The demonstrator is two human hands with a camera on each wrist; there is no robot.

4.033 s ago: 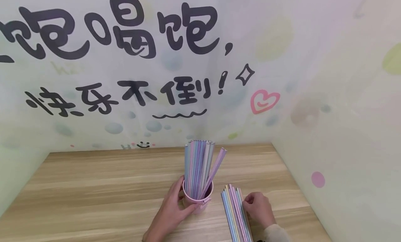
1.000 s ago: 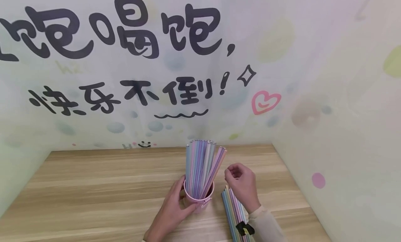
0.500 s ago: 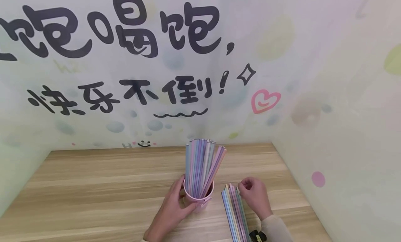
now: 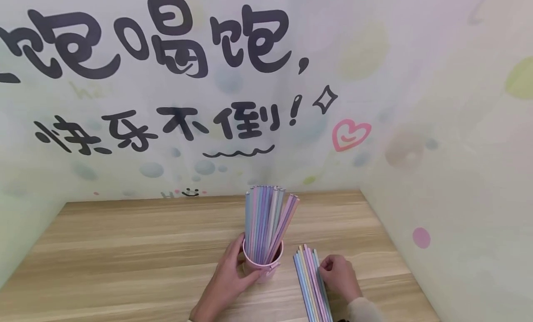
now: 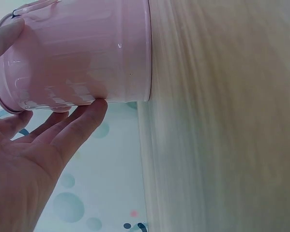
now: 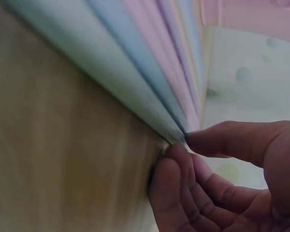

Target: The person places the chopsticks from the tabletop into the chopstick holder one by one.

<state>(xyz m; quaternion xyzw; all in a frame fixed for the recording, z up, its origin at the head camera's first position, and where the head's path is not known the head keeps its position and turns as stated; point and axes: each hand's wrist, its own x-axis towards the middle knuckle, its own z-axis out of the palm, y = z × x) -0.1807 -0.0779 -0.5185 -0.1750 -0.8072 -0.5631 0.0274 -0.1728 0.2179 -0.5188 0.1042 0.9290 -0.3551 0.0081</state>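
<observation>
My left hand (image 4: pixel 226 280) holds a small pink metal bucket (image 5: pixel 82 53) from its left side, thumb at the front near the rim and fingers behind. Upright in the bucket is a tight bunch of pastel pencils (image 4: pixel 262 225); a few, purple and orange among them, lean to the right. Just right of the bucket a row of pastel pencils (image 4: pixel 308 280) lies on the table, blue, yellow, pink and green. At the row's right edge my right hand (image 4: pixel 340 276) pinches the end of the outermost pale green pencil (image 6: pixel 111 87) between thumb and fingertips.
The wood-grain table (image 4: pixel 145 257) meets a printed back wall (image 4: pixel 175 174) with large black lettering just behind the bucket. Another wall (image 4: pixel 458 197) rises along the table's right edge.
Since the oldest frame an orange pencil has joined those leaning in the bucket. My right hand has come back rightward and down to the row's outer edge. The left hand stays put.
</observation>
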